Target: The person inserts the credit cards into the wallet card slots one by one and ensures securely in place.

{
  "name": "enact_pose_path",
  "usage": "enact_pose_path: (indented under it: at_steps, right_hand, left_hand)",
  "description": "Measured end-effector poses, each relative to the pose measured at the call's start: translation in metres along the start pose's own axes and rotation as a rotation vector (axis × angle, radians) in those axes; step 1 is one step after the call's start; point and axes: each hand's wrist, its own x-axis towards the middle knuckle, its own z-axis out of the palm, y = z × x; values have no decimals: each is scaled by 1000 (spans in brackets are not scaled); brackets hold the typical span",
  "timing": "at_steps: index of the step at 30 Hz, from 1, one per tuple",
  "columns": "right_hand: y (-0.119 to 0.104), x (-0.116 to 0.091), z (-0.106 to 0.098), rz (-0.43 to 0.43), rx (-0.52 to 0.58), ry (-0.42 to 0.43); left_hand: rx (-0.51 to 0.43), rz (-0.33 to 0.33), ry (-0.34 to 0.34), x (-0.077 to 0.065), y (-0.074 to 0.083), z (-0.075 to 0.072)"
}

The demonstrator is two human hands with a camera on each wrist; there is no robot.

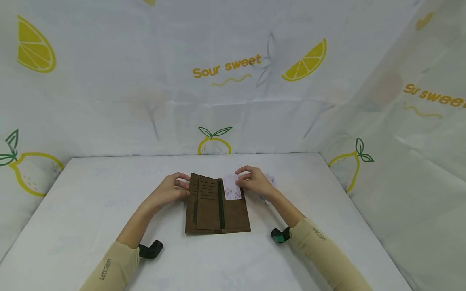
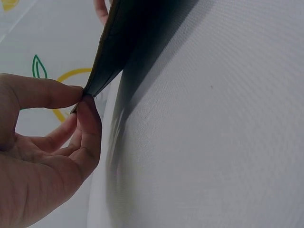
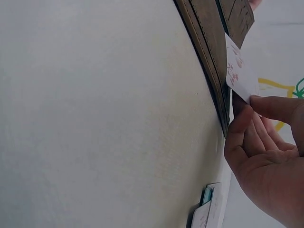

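A brown long wallet [image 1: 236,216] lies spread open on the white table, with card slots on its left half. My left hand [image 1: 170,189] pinches the raised left cover edge between thumb and fingers; the cover's dark underside [image 2: 137,38] shows in the left wrist view. A white card with a pink flower print [image 1: 232,190] is over the upper part of the wallet's right half. My right hand [image 1: 257,182] pinches this card by its right edge; the right wrist view shows the card [image 3: 237,71] tilted, its lower corner between thumb and fingers.
Several thin cards [image 3: 209,202] lie on the table to the right of the wallet, partly hidden by the right hand in the head view. The white table [image 1: 109,202] meets a lemon-printed sheet [image 1: 174,117] at its far edge and right side.
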Motion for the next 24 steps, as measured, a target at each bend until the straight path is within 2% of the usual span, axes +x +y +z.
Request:
enact_pose_path:
  at_steps: [13,24]
  right_hand:
    - [5,-2,3,-5,-5,-21]
    - [5,-7,-1,-60,-51,-71]
  left_hand:
    - [3,-6,7,2,-2,0]
    - [4,-14,10,1,-4,2]
